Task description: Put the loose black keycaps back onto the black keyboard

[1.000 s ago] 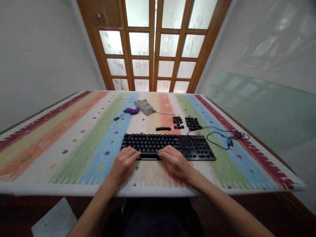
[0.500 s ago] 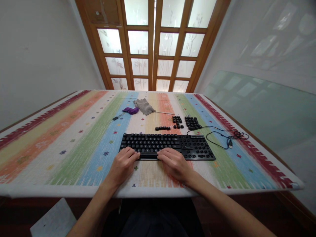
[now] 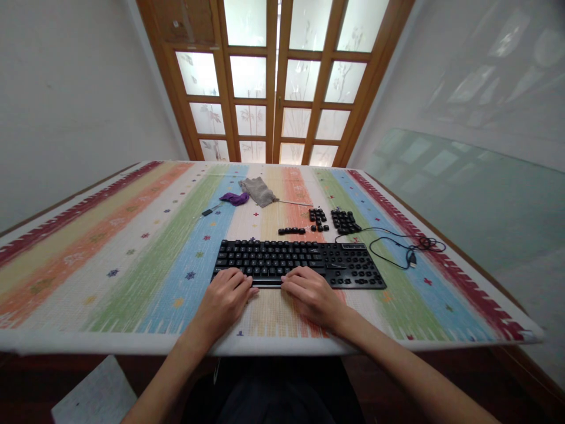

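A black keyboard [image 3: 265, 257] lies flat on the cloth-covered table. Letter keys fill its left part; on the right part the keycaps are off and bare switches show. My left hand [image 3: 228, 294] is closed at its front left edge, fingers bent over the bottom row, with the thumb along the front. My right hand [image 3: 311, 291] closes on the same edge by the right end of the space bar [image 3: 267, 283], its fingertips hidden in part. Loose keycaps [image 3: 345, 221] lie behind the keyboard in groups, with a short row of keycaps [image 3: 291, 231] to their left.
Behind the keyboard lie a grey cloth [image 3: 259, 192], a purple cloth [image 3: 235, 199], a thin rod [image 3: 293, 202] and a small dark object [image 3: 207, 212]. The keyboard's cable [image 3: 426, 242] coils at right, near its USB plug [image 3: 412, 259]. The table's front edge [image 3: 282, 346] runs close to my forearms.
My left hand has shifted slightly down and right along the front edge, and its thumb now shows. My right hand stays nearly in place. The keyboard looks unmoved on the table.
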`<state>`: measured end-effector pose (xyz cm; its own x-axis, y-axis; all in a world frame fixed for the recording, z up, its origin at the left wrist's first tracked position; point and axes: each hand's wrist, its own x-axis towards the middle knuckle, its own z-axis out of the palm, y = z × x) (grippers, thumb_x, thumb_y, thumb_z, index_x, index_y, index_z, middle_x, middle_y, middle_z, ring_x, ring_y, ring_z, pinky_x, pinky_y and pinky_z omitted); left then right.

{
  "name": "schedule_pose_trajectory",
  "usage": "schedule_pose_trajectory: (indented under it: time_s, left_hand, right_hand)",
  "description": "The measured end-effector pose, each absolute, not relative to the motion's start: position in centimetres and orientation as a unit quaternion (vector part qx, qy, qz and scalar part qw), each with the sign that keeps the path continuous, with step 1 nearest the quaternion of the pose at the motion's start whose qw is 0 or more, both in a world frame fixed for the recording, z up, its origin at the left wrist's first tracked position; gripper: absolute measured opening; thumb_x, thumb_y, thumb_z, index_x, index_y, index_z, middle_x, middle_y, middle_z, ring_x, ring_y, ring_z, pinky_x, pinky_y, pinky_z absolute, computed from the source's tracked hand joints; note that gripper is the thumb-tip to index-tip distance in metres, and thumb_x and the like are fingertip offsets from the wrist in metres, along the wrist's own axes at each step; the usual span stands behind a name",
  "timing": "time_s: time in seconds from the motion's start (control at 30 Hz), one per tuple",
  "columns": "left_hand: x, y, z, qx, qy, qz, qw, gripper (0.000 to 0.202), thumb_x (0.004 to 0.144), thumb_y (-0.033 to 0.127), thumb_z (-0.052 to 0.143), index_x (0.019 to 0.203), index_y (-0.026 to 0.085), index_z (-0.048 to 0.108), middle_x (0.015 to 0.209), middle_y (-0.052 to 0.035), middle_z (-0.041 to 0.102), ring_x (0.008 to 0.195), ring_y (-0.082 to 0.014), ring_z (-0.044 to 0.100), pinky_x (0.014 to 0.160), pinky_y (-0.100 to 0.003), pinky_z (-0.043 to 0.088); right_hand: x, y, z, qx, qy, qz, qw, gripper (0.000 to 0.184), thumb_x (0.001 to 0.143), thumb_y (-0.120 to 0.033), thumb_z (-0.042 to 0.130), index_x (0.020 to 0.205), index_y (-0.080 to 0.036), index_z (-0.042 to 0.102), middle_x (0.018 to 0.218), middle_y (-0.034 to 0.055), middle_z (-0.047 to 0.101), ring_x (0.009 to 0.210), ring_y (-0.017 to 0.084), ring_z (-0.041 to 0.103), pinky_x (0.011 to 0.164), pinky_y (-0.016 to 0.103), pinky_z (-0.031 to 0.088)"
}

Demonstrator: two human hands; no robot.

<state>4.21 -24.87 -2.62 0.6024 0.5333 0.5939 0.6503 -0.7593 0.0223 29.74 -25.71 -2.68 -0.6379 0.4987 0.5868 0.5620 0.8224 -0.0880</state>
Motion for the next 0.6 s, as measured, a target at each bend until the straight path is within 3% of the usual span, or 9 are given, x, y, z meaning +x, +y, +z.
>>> schedule_pose_trajectory:
  time_s: [0.3, 0.6]
  left_hand:
    - [4.4, -24.9, -2.4, -0.869, -0.351, -0.335, 0.099, 0.017, 0.1, 0.02, 0.052, 0.095, 0.015, 0.067, 0.083, -0.0066, 0.064, 0.082, -0.022, 0.057, 0.075, -0.039, 0.052]
    - [6.2, -26.2, -2.7, -0.887, -0.315, -0.327, 0.08, 0.025, 0.098, 0.016, 0.05, 0.118, 0.013, 0.063, 0.108, -0.0131, 0.067, 0.101, -0.0252, 0.063, 0.087, -0.043, 0.057]
  right_hand:
    - [29.7, -25.6, -1.7, -0.317, -0.888, -0.036, 0.331, 0.022, 0.094, -0.006, 0.047, 0.095, -0.016, 0.067, 0.088, 0.0096, 0.068, 0.088, 0.022, 0.057, 0.077, 0.036, 0.05]
    - [30.4, -24.8, -1.0, -0.331, -0.874, -0.042, 0.353, 0.021, 0.093, -0.008, 0.05, 0.091, -0.017, 0.069, 0.085, 0.0088, 0.07, 0.085, 0.022, 0.056, 0.077, 0.037, 0.05]
